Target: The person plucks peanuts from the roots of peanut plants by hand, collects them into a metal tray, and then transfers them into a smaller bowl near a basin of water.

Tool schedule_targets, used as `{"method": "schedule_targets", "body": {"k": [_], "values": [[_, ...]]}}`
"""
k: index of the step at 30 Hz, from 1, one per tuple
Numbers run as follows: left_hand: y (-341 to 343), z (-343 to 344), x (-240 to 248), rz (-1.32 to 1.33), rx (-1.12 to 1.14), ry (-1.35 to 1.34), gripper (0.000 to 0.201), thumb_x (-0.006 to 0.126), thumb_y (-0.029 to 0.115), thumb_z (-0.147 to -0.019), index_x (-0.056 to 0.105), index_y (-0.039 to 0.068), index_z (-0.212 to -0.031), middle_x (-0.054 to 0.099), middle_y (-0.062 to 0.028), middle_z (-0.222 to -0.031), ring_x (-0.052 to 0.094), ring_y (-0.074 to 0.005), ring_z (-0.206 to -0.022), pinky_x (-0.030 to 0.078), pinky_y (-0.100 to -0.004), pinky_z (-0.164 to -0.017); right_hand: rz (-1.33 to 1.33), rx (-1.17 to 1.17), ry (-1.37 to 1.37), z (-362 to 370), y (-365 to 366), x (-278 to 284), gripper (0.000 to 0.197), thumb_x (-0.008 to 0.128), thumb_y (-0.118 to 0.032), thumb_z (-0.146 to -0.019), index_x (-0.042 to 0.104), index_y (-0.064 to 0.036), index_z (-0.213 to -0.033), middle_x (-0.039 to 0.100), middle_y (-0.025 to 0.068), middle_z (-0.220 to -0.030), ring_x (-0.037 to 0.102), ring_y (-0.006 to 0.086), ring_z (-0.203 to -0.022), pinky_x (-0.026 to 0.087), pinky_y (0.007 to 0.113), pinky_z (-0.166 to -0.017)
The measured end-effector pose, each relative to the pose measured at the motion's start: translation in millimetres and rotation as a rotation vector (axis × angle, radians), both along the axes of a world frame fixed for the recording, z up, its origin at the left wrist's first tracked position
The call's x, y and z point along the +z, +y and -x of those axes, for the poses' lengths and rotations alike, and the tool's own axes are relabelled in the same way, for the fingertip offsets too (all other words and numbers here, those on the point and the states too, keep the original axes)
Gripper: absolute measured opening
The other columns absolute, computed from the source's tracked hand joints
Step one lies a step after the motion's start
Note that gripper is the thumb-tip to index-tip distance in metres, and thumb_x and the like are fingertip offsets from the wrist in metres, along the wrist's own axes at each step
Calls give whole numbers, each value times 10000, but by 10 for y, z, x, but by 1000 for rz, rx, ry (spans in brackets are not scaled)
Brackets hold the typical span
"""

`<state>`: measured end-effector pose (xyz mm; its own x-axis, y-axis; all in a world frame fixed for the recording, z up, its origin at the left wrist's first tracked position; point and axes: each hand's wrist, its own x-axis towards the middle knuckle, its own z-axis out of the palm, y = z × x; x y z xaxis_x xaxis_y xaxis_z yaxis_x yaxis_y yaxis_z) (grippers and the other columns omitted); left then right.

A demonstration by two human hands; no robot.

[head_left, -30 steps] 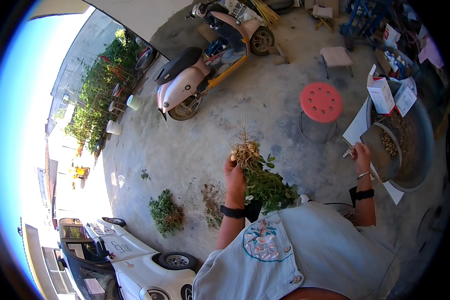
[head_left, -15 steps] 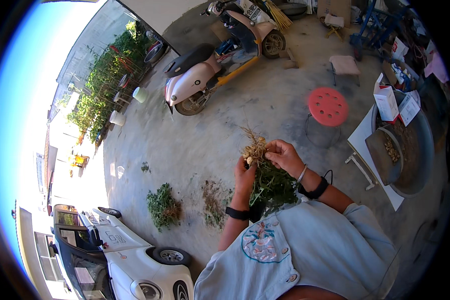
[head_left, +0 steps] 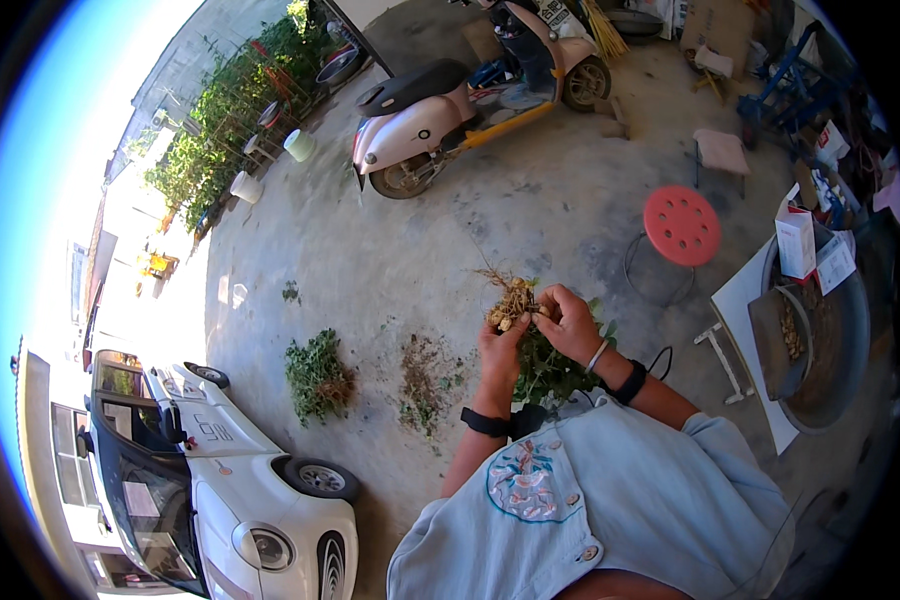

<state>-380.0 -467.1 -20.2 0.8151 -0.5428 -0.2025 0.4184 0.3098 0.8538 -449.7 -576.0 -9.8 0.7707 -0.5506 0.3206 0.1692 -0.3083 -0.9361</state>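
Note:
A pulled-up peanut plant [head_left: 513, 300] is between my hands, its roots and pale pods pointing away from me and its green leaves [head_left: 555, 370] hanging toward my lap. My left hand [head_left: 498, 355] is closed around the root end from the left. From the right, my right hand [head_left: 570, 328] pinches at the base of the pods, thumb close to the left thumb. Whether a single pod sits between those right fingertips is too small to make out.
A heap of green plants [head_left: 318, 378] and scattered soil [head_left: 425, 380] lie on the concrete to the left. On the right are a red stool [head_left: 682, 226] and a large basin [head_left: 838, 375] with peanuts [head_left: 792, 335]. A scooter [head_left: 415, 135] stands ahead, a white car [head_left: 240, 470] at lower left.
The view has shifted slightly. The plant has turned a little between my hands, and my right fingers have come down closer to my left thumb.

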Motion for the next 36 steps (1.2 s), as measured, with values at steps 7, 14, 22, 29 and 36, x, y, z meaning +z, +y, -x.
{"method": "schedule_targets", "body": {"k": [7,14,22,29,36], "values": [[54,22,-27,133,4,39,211,538,-16,-783,535,11,-992,577,-76,-961,552,-168,-876,443,-279,-769,14,46,-35,-118,46,-122,109,547,-97,-734,490,-6,-757,489,67,-560,471,134,-489,394,267,-468],[153,-11,-99,138,29,54,217,536,6,-792,530,34,-1008,572,-55,-971,541,-155,-887,428,-279,-780,-904,264,103,-166,160,-84,198,432,-194,-869,499,-66,-732,409,-24,-514,301,37,-370,218,209,-325],[259,41,-214,140,88,78,221,537,14,-795,528,38,-1014,573,-43,-964,536,-146,-869,422,-271,-759,-1275,183,145,-296,316,-208,119,396,-233,-882,460,-133,-877,397,-6,-512,284,63,-349,211,199,-309],[406,37,-456,81,130,-1,206,548,-5,-776,544,18,-980,584,-48,-927,551,-137,-809,440,-241,-695,-1262,149,265,-421,420,-317,134,344,-217,-888,447,-154,-946,404,9,-549,291,74,-364,231,202,-333],[524,163,-227,-133,283,-159,224,607,-47,-710,545,23,-914,588,-40,-874,549,-110,-771,434,-223,-684,-1141,-233,471,-507,105,-1349,180,412,-154,-858,503,-64,-985,496,69,-603,398,106,-421,312,249,-338]]}}
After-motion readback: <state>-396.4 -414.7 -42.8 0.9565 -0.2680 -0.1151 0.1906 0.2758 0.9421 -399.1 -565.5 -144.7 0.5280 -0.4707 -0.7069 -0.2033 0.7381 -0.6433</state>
